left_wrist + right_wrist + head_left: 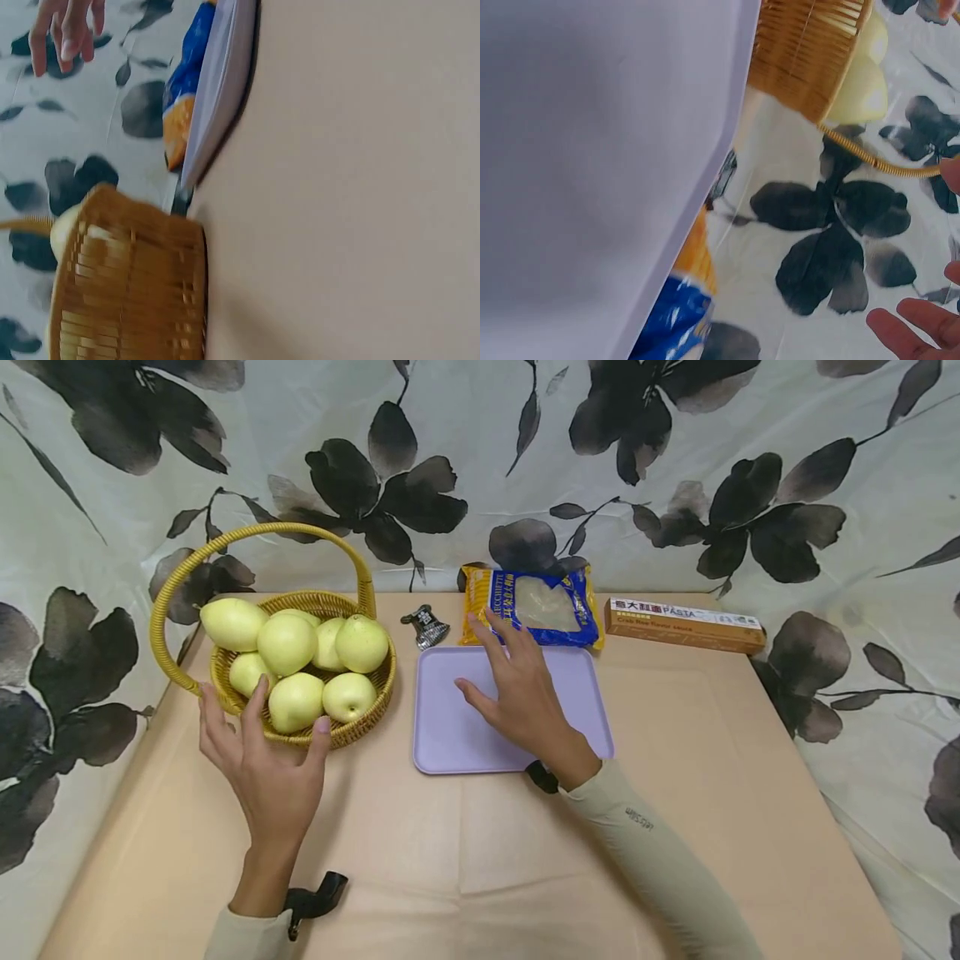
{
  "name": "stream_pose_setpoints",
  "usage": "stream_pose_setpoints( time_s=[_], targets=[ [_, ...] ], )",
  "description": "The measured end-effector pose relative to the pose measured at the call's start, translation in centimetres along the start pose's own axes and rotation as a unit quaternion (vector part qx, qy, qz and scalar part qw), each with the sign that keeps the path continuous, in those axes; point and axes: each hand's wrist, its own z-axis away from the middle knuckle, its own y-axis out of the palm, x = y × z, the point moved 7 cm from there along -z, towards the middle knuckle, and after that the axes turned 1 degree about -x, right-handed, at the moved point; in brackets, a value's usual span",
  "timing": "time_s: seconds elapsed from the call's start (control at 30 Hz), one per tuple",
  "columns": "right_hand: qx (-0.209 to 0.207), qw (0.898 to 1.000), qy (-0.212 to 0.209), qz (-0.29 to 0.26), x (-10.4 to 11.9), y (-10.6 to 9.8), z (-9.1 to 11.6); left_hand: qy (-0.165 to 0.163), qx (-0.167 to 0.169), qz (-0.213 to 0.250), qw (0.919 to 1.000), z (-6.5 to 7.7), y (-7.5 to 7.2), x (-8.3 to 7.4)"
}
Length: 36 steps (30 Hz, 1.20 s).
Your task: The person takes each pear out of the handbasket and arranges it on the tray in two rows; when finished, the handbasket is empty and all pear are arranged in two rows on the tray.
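A yellow wicker basket point(378, 702) with a tall hoop handle stands at the left, filled with several pale green-yellow pears point(288, 643). Spread at its near left side, my left hand point(273, 777) holds nothing, its fingertips overlapping the rim in the head view. My right hand point(521, 702) hovers over a lilac rectangular tray point(442, 735), fingers loosely extended and nothing in them. From the left wrist view, the basket's woven side point(135, 285) shows, with the right hand's fingers point(71, 37) raised beyond. The tray's flat surface point(592, 150) fills much of the right wrist view.
Behind the tray lies a blue and yellow pasta bag point(551, 606). A small dark and silver packet point(426, 627) sits between basket and bag. A long brown pasta box point(684, 627) is at the back right. Floral cloth point(480, 460) hangs behind the table point(465, 860).
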Motion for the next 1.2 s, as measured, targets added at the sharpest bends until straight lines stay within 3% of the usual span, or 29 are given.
stream_pose_setpoints(
  time_s=[0.1,0.2,0.4,0.57,0.73,0.9,1.17,1.2],
  targets=[
    [-0.001,1.000,-0.010,-0.005,0.9,0.4,-0.4,-0.045,-0.013,0.003,0.9989,0.1,-1.0,1.3],
    [-0.002,1.000,-0.023,-0.010,1.7,0.9,-0.8,-0.103,-0.004,0.018,0.9945,0.3,-1.4,2.7],
    [0.003,0.999,-0.043,-0.023,3.2,2.2,-1.6,-0.212,0.023,0.070,0.9744,0.5,-1.6,5.3],
    [0.011,0.998,-0.060,-0.032,4.5,3.7,-2.7,-0.273,0.059,0.107,0.9542,0.4,-1.2,6.6],
    [0.028,0.996,-0.071,-0.048,5.6,5.4,-3.9,-0.304,0.079,0.166,0.9347,0.5,-0.6,7.5],
    [0.063,0.994,-0.046,-0.078,6.0,7.4,-5.3,-0.330,0.085,0.225,0.9129,0.9,-0.1,8.1],
    [0.116,0.988,-0.006,-0.104,6.0,9.9,-7.5,-0.347,0.074,0.291,0.8886,1.4,0.6,8.2],
    [0.119,0.987,-0.004,-0.107,6.0,10.1,-7.7,-0.345,0.072,0.295,0.8884,1.4,0.6,8.2]
  ],
)
